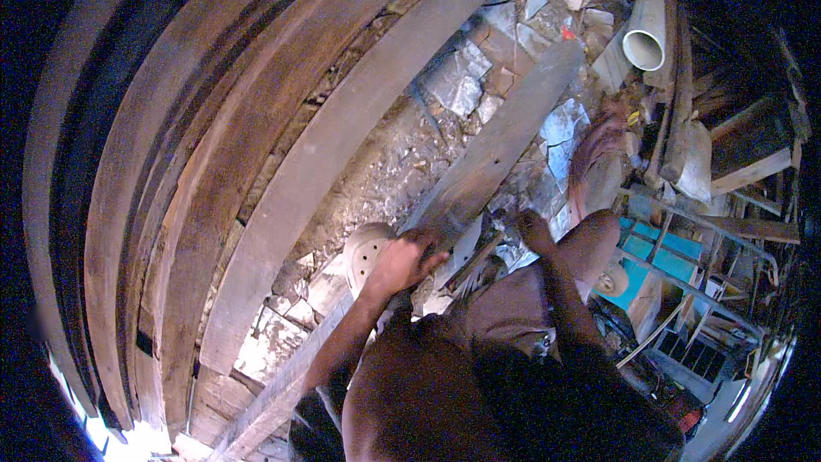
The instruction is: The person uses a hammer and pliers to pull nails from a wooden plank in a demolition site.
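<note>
My left hand (410, 258) is closed on the near part of a long weathered wooden plank (492, 141), which lies diagonally over rubble. It is just beside my foot in a pale perforated clog (363, 261). My right hand (532, 229) is to the right of the plank, near my bent knee (590, 239), with its fingers curled. Small dark and shiny pieces lie by it; what it holds, if anything, is too dark to make out. A narrow dark strip (475, 261) lies between the two hands.
Long timber beams (282, 162) run along the left. Broken tiles and rubble (466, 77) cover the ground. A white pipe (643, 49) is at the upper right. A metal frame with turquoise panels (650, 252) and piled wood (753, 171) stand on the right.
</note>
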The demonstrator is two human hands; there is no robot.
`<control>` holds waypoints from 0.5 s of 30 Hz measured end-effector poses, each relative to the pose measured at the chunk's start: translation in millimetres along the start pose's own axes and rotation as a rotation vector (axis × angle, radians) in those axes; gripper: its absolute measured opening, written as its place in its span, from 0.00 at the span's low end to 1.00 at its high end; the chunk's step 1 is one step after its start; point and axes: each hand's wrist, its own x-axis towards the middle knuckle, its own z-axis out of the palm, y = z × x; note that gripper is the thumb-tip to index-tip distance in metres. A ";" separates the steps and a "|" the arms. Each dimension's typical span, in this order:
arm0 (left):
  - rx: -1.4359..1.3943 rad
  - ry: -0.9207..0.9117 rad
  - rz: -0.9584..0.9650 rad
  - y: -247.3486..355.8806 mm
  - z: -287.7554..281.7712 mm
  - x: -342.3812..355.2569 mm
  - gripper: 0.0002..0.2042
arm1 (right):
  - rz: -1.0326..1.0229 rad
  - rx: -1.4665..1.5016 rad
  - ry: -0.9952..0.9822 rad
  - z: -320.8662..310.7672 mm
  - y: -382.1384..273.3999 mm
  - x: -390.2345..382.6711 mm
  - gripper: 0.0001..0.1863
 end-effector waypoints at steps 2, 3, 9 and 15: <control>-0.023 0.047 0.049 10.6 5.3 4.7 0.18 | 0.137 0.114 -0.112 -8.5 -24.9 0.1 0.15; -0.009 0.025 0.048 16.6 4.6 7.5 0.18 | 0.147 0.286 -0.115 4.6 -20.6 -1.8 0.15; 0.012 0.085 0.132 18.7 6.9 4.4 0.14 | 0.034 0.101 0.095 5.0 -111.9 28.0 0.16; 0.205 -0.005 0.015 38.9 8.1 4.0 0.13 | 0.040 -0.056 0.422 3.5 -123.3 47.6 0.19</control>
